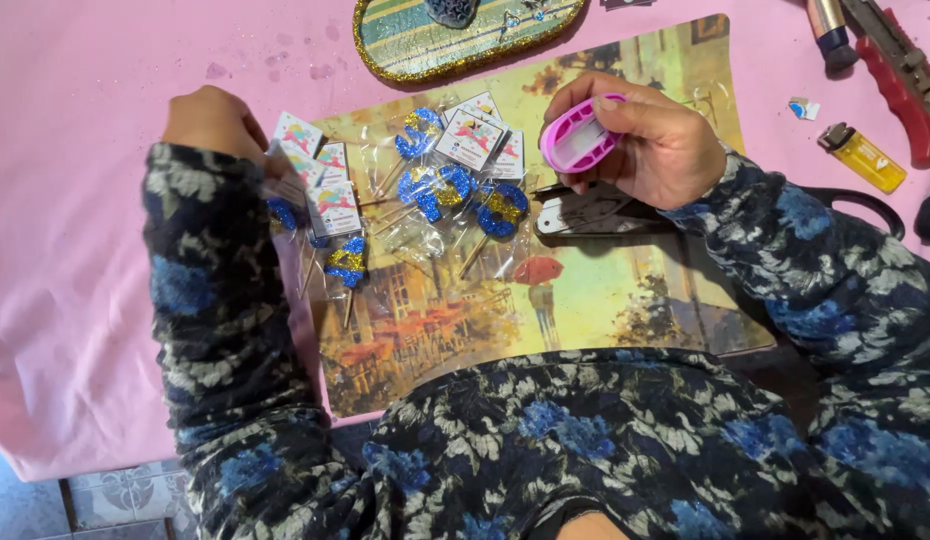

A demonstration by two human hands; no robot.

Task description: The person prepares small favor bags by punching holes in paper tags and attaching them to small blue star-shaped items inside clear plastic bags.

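Around pink tape dispenser [577, 138], right hand [653, 140]

Two hands show: the left hand [213, 122] and the right hand [653, 140], which grips one pink oval tape dispenser [577, 138]. One picture placemat [625, 290] lies on the counter. On it are about six clear packets [455, 190] of blue-and-gold glitter toppers on sticks, though overlap makes the count uncertain. At the far edge sits one glitter-rimmed oval tray [435, 50]. At the far right lie one yellow lighter [865, 157] and one red utility knife [900, 75].
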